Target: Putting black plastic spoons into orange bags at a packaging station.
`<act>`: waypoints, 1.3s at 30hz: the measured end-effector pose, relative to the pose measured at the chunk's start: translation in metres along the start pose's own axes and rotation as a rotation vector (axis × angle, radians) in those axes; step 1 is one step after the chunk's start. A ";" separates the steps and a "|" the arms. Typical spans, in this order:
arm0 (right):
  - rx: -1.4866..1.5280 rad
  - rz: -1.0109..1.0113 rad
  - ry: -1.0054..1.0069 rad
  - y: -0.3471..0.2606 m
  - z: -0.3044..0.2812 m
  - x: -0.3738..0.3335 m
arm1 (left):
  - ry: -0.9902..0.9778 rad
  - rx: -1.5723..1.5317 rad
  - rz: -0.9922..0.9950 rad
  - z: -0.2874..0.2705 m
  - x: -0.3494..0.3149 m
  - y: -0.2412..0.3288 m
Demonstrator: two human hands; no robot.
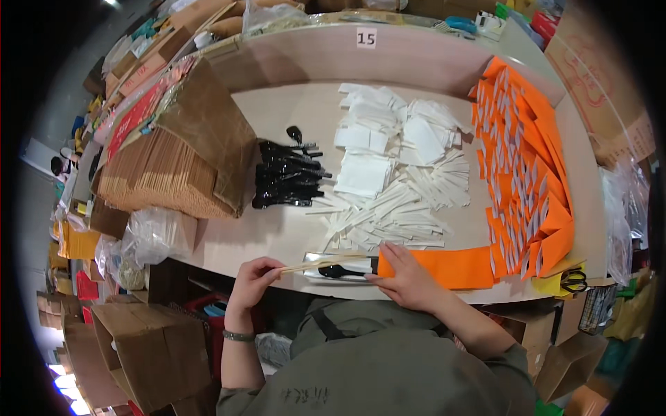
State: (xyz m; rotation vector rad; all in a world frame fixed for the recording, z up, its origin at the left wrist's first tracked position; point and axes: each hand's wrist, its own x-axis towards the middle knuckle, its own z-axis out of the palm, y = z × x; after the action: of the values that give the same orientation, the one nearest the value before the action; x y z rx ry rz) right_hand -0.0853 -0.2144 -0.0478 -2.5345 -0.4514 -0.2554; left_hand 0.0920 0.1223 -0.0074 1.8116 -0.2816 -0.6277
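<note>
Near the front edge of the table, my left hand (258, 281) pinches the ends of a pair of pale wooden chopsticks (305, 265). Their other ends reach right, toward an orange paper sleeve (461, 269) that lies flat. My right hand (411, 279) grips the left end of this sleeve, fingers on top and thumb by the handle of a black plastic spoon (333, 272). The spoon's bowl points left, just below the chopsticks. Under both is a shiny silvery flat piece (313, 279), partly hidden; its kind I cannot make out.
Behind my hands lie loose white paper-wrapped sticks (388, 215), white folded napkins (364, 173) and black spoons (288, 173). Stacked orange sleeves (524, 173) line the right side. A cardboard box (215, 125) of brown packets stands left. Scissors (574, 281) lie at the right front corner.
</note>
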 end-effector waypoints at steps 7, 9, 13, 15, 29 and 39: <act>-0.058 -0.027 -0.024 -0.007 0.005 -0.003 | -0.067 0.557 0.088 0.016 0.024 -0.010; -0.058 -0.048 -0.024 -0.015 0.008 -0.001 | -0.068 0.453 0.150 0.055 0.026 -0.009; -0.040 0.045 -0.023 -0.026 0.006 0.012 | 0.203 0.755 0.280 0.112 0.020 0.021; -0.051 0.104 -0.026 -0.028 0.006 0.011 | 0.257 0.812 0.298 0.114 0.023 0.018; -0.102 0.022 0.164 -0.032 0.013 0.006 | 0.037 0.980 0.860 0.119 0.003 0.047; -0.288 0.150 0.370 0.007 -0.180 0.076 | 0.199 0.588 0.508 0.099 0.013 0.040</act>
State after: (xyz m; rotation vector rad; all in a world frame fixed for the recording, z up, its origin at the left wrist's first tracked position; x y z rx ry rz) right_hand -0.0278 -0.2984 0.1195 -2.6951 -0.0824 -0.7619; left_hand 0.0532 0.0224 0.0054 2.2173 -0.8240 0.0075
